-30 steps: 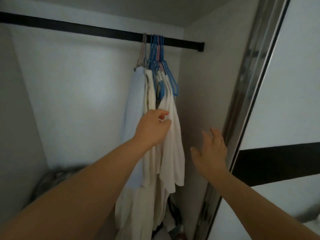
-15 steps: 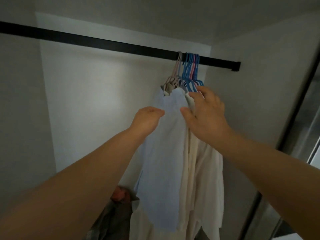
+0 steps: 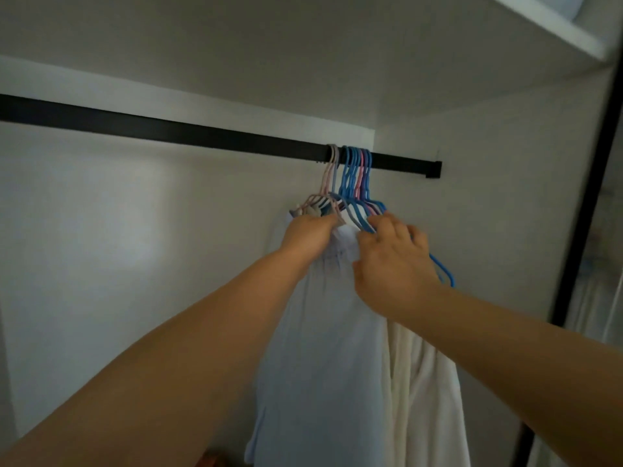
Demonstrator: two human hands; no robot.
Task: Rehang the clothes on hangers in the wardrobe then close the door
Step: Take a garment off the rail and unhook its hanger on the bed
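Note:
A black rail [image 3: 188, 131] crosses the wardrobe. Near its right end hang several hangers [image 3: 354, 176], blue, pink and beige, bunched together. A pale blue garment [image 3: 320, 348] hangs from them, with white garments [image 3: 428, 382] to its right. My left hand [image 3: 308, 232] grips the top of the pale blue garment at the hanger shoulder. My right hand [image 3: 394, 264] reaches into the blue hangers just right of it, fingers curled among the hanger wires; what they hold is hidden.
The wardrobe's white back wall [image 3: 135, 247] lies bare left of the clothes. A side wall [image 3: 488, 214] closes the right end. The dark edge of the sliding door [image 3: 583, 197] runs down the far right. Something brownish [image 3: 209, 461] lies at the bottom.
Both hands have risen from the garments' middle to the hanger shoulders under the rail. The right hand came in from the door side. The view has tilted up.

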